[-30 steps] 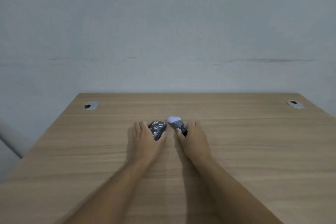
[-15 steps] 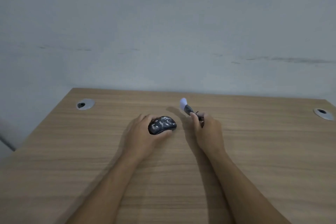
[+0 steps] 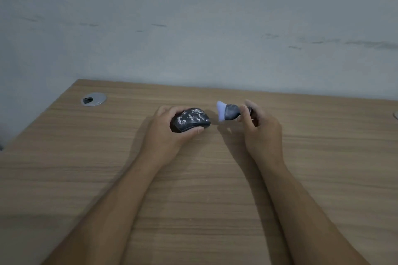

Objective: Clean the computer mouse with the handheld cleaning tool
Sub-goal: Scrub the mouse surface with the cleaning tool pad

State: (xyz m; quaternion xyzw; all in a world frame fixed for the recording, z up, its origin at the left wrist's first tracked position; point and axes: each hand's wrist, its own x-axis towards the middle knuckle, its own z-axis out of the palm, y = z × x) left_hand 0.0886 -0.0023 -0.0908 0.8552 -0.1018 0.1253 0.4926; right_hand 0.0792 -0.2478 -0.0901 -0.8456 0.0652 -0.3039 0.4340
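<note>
Mouse first: the black computer mouse speckled with white residue [image 3: 190, 119] sits on the light wood-grain desk [image 3: 215, 200] near its middle, cupped by the left hand [image 3: 167, 133], whose fingers curl over the far side while the thumb presses along the near edge — a closed, steadying hold. The right hand [image 3: 261, 131] is closed around the dark handle of the small handheld cleaning brush with a pale lilac-white bristle head [image 3: 228, 112]; its bristles point left toward the mouse and hang just beside the front end without touching. The step in hand looks like bringing the brush onto the shell to begin sweeping. To do it well, the left hand should pin the mouse flat so it does not skid, and its thumb and fingers may need to shift so the speckled top is fully exposed. The bristles would best land lightly at one end and travel in short strokes along the curve — away from the holding hand — so loosened specks fall onto the desk rather than into the button seams. Farther out, a round silver cable grommet [image 3: 93, 99] sits at the desk's far-left corner, below a plain grey wall [image 3: 193, 17].
</note>
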